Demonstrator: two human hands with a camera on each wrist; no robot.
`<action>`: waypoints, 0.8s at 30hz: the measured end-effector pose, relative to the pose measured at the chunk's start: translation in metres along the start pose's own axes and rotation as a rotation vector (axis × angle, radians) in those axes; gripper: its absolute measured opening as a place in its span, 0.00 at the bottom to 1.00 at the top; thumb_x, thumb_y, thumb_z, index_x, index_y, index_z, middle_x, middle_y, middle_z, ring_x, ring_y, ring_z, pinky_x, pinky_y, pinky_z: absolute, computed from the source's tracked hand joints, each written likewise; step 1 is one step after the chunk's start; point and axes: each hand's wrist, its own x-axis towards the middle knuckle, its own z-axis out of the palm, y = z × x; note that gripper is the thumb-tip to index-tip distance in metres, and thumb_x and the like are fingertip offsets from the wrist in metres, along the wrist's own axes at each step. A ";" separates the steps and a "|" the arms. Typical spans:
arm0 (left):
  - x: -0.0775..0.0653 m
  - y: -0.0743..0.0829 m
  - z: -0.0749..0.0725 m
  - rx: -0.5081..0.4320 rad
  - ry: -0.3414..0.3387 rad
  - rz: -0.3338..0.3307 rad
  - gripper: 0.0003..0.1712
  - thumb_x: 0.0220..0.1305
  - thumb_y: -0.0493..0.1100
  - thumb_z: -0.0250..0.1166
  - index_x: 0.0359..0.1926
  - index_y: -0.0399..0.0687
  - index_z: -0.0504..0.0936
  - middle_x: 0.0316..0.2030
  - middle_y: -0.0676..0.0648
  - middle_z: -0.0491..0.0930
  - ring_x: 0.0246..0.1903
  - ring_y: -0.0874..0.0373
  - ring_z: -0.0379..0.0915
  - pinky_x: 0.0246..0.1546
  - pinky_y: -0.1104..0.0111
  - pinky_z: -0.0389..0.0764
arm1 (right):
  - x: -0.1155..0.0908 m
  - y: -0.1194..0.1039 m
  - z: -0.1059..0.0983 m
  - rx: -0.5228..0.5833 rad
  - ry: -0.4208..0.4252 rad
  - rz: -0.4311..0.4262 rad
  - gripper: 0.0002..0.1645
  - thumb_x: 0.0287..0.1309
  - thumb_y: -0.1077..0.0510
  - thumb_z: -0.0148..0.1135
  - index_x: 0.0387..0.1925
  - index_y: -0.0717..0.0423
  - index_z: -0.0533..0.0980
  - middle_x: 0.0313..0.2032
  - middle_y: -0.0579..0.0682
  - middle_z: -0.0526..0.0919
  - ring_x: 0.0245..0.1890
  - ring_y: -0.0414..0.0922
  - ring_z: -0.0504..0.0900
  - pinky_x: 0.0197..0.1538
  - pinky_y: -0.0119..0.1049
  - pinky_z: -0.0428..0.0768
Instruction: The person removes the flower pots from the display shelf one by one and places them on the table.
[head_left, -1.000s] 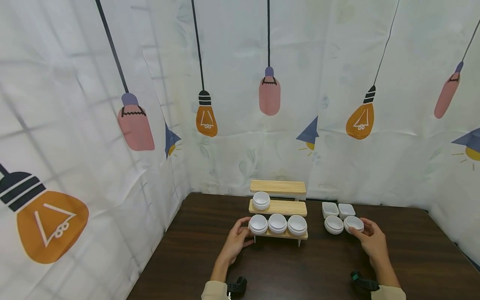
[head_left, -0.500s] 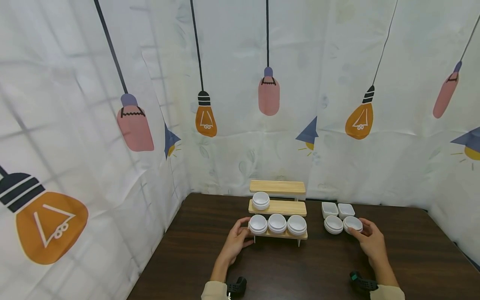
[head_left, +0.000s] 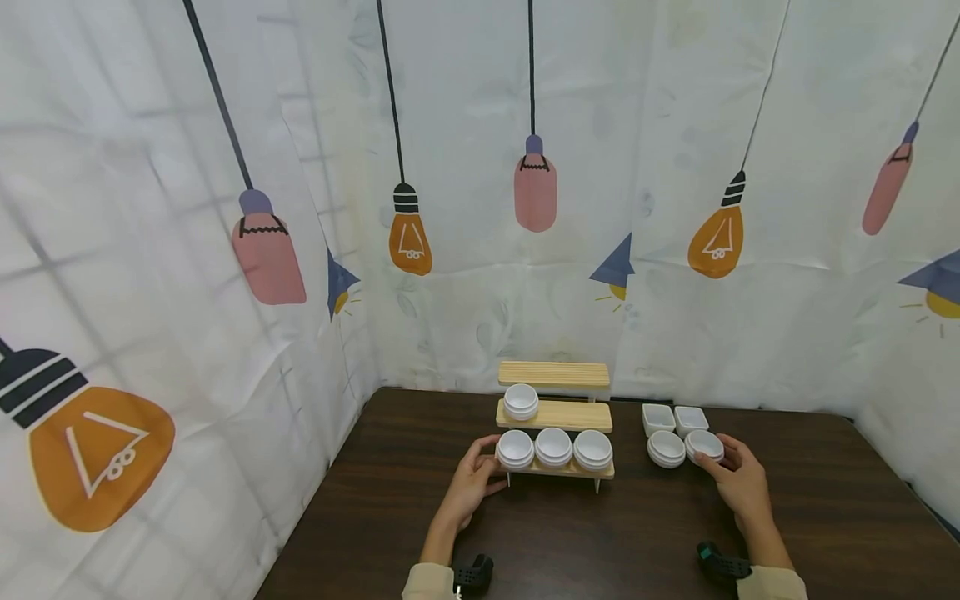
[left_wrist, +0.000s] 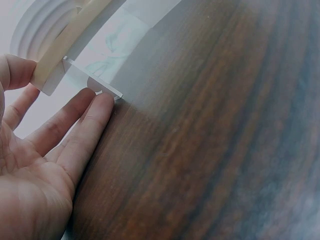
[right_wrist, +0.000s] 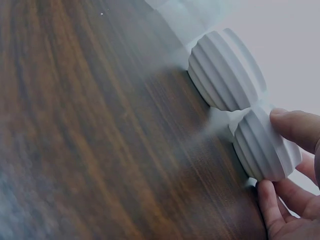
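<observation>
Against both earlier head views, the whole scene sits marginally farther left; hands, stand and bowls show no discernible displacement relative to one another. Both hands occupy the same contact positions as before.

Right hand (head_left: 742, 483): in hold of a white ribbed bowl (head_left: 703, 444). The thumb (right_wrist: 297, 126) lies on the upper side of the bowl and the fingers are bent in beneath its outer side, so the grip is spread only to the bowl's width. The forearm rises from the lower edge of the head view and inclines leftward to the hand. Whether the bowl's base bears on the table (head_left: 600, 542) cannot be told.

Immediately left of this grip is a second round bowl (head_left: 666, 447); just beyond the grip are two square dishes, the left one (head_left: 657, 418) and the right one (head_left: 691, 417).

Left hand (head_left: 467, 487): set round the near end of a three-tier wooden stand (head_left: 573, 415), in a loose, wide hold. One digit bears on the end of the lowest board, and two longer, nearly straight fingers reach the clear leg (left_wrist: 92, 76) below it. The palm faces the stand, and the forearm slopes up and rightward.

Right of the left grip, along the lowest board, stand three round bowls (head_left: 554, 446); beyond the grip, on the middle board, sits one more round bowl (head_left: 521, 400)
</observation>
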 end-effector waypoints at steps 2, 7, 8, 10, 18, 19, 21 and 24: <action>0.000 0.000 0.000 0.000 0.000 0.002 0.25 0.75 0.36 0.53 0.70 0.47 0.68 0.49 0.43 0.83 0.51 0.53 0.82 0.53 0.51 0.85 | 0.000 0.000 0.000 -0.008 0.000 -0.001 0.48 0.66 0.46 0.67 0.77 0.61 0.57 0.72 0.70 0.66 0.69 0.60 0.68 0.41 0.20 0.67; 0.000 0.000 0.000 0.001 0.001 0.001 0.25 0.75 0.37 0.53 0.70 0.47 0.68 0.49 0.43 0.83 0.51 0.53 0.82 0.54 0.51 0.85 | 0.001 -0.001 0.001 -0.003 -0.003 -0.006 0.48 0.67 0.46 0.66 0.78 0.61 0.56 0.73 0.71 0.64 0.71 0.62 0.66 0.57 0.46 0.74; 0.000 0.000 0.000 0.001 0.001 0.000 0.25 0.75 0.37 0.53 0.70 0.47 0.68 0.49 0.43 0.83 0.51 0.53 0.82 0.54 0.51 0.85 | 0.001 -0.001 0.001 0.002 -0.005 -0.007 0.48 0.67 0.46 0.66 0.78 0.60 0.56 0.73 0.71 0.63 0.71 0.63 0.65 0.61 0.51 0.73; 0.000 0.000 0.000 0.000 0.001 -0.002 0.25 0.75 0.37 0.53 0.70 0.47 0.68 0.50 0.43 0.83 0.51 0.53 0.82 0.54 0.51 0.85 | 0.000 -0.001 0.001 0.010 -0.007 -0.009 0.48 0.67 0.46 0.66 0.78 0.60 0.55 0.74 0.71 0.62 0.72 0.64 0.64 0.65 0.59 0.69; 0.000 0.000 0.000 0.002 0.004 -0.004 0.25 0.75 0.37 0.53 0.70 0.47 0.68 0.50 0.42 0.83 0.51 0.53 0.82 0.54 0.50 0.85 | 0.000 0.000 0.001 0.004 0.006 -0.006 0.48 0.68 0.45 0.65 0.78 0.59 0.56 0.73 0.70 0.63 0.71 0.64 0.64 0.66 0.60 0.69; 0.000 0.000 0.000 0.003 0.005 -0.004 0.25 0.75 0.37 0.53 0.70 0.47 0.68 0.50 0.42 0.83 0.51 0.53 0.82 0.54 0.51 0.85 | 0.000 0.000 0.001 0.001 0.008 -0.007 0.47 0.68 0.46 0.65 0.78 0.59 0.56 0.73 0.70 0.63 0.71 0.64 0.65 0.65 0.59 0.69; 0.000 0.000 0.000 0.005 0.004 -0.003 0.25 0.75 0.37 0.53 0.70 0.47 0.68 0.50 0.43 0.83 0.51 0.53 0.82 0.54 0.51 0.85 | 0.000 0.000 0.001 -0.003 0.012 -0.005 0.47 0.67 0.45 0.65 0.78 0.58 0.56 0.73 0.70 0.64 0.71 0.64 0.65 0.64 0.59 0.70; 0.000 0.000 0.000 0.006 0.003 -0.002 0.25 0.75 0.37 0.53 0.70 0.47 0.68 0.49 0.43 0.83 0.51 0.53 0.82 0.54 0.51 0.85 | -0.001 0.001 0.002 -0.010 0.015 -0.007 0.47 0.67 0.44 0.64 0.78 0.58 0.57 0.72 0.70 0.65 0.70 0.63 0.66 0.62 0.56 0.72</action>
